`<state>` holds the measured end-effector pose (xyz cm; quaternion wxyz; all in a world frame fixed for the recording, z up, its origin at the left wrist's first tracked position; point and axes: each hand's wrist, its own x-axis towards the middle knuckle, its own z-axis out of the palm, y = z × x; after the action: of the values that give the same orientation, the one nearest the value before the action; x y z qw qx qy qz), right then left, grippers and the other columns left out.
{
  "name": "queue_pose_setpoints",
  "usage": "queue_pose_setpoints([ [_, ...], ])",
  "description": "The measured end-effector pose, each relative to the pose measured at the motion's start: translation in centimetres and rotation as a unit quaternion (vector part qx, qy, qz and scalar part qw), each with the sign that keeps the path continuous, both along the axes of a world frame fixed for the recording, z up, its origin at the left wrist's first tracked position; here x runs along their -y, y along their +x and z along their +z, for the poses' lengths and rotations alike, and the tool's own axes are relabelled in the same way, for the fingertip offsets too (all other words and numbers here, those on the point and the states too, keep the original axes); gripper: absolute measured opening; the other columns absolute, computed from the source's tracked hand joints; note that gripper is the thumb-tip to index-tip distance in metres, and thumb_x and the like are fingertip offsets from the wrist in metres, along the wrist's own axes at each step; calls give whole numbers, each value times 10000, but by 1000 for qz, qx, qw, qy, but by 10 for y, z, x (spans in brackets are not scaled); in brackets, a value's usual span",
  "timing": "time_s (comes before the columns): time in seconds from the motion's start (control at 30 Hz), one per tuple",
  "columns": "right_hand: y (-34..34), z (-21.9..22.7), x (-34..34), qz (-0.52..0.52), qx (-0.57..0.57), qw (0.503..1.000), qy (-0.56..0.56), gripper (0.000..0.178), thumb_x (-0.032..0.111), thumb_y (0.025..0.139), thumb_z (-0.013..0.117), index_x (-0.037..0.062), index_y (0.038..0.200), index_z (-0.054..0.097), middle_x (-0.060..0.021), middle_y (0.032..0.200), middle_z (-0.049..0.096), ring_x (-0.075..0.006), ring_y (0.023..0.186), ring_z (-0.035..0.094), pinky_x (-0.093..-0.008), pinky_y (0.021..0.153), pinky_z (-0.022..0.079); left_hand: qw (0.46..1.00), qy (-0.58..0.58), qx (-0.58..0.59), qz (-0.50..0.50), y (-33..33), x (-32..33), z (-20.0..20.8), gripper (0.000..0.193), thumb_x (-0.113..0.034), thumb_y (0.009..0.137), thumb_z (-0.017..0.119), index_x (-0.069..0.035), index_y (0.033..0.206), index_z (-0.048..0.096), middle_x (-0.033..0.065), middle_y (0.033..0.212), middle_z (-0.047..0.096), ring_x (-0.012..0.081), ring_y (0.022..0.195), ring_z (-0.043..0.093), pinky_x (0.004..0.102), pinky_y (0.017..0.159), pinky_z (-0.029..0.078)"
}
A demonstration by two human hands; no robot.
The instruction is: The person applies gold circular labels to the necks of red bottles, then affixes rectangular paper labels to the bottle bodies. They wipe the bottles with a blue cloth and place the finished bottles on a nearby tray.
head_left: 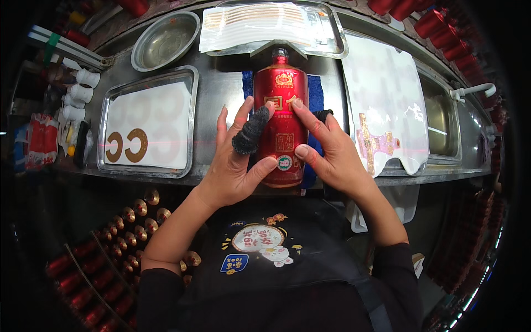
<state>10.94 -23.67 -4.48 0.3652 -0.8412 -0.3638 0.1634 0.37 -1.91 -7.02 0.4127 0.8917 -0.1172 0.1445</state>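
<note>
A shiny red bottle (283, 124) with gold decals and a dark neck lies on its back, its neck pointing away from me. From the left, my left hand (232, 166) touches it with fingers spread; a black knitted cover wraps the index finger, whose bare tip presses beside a gold character decal (272, 104). The left thumb rests lower on the bottle. My right hand (327, 149) presses its index fingertip on the decal's right side and its thumb farther down. Black covering also shows on another right finger, partly hidden. Blue padding (315, 94) lies under the bottle.
At left, a metal tray (193, 124) holds a white sheet with two gold C-shaped decals (136, 143). Behind stand a metal bowl (166, 41) and a tray of decal sheets (254, 27). Decal sheets (381, 83) lie right, beside a sink (444, 124). Several red bottles stand below left.
</note>
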Motion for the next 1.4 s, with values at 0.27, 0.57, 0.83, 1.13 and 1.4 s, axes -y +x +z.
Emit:
queue_pose_setpoints([
  [0.27,9,-7,13,10,-37,997,61,696,431,936,641,334,1562,352,-166,921,483,-296,799,516,-391,766,449,995,-94,-10,1,-5,-4,-12,752,-370,977,608,-133,1584,233,96,1640,298,314,1529,215,555,1207,10],
  [0.57,16,-19,16,76,16,996,36,900,602,817,740,234,1560,389,-57,935,418,-147,749,381,-279,621,367,996,-87,-6,-32,-5,-9,-19,831,-424,939,659,-152,1592,223,114,1634,300,322,1485,294,516,1216,96],
  [0.83,14,-23,16,93,48,994,38,929,507,794,799,233,1571,370,-49,978,429,-113,737,370,-262,589,351,997,-68,-13,-28,-4,-9,-17,888,-445,902,694,-131,1594,235,114,1626,312,325,1488,293,542,1217,63],
  [1.13,16,-22,16,73,-25,994,79,900,498,804,795,230,1562,390,-40,978,416,-93,698,353,-248,577,345,993,-117,6,-23,-3,-11,-13,869,-447,902,698,-129,1586,267,102,1622,325,297,1519,232,545,1218,42],
  [1.4,17,-20,15,83,19,994,73,837,512,836,763,228,1545,423,-36,960,427,-108,711,351,-254,576,353,999,-44,15,-22,-2,-9,-12,829,-453,880,717,-136,1550,346,91,1584,392,307,1523,228,581,1206,22],
])
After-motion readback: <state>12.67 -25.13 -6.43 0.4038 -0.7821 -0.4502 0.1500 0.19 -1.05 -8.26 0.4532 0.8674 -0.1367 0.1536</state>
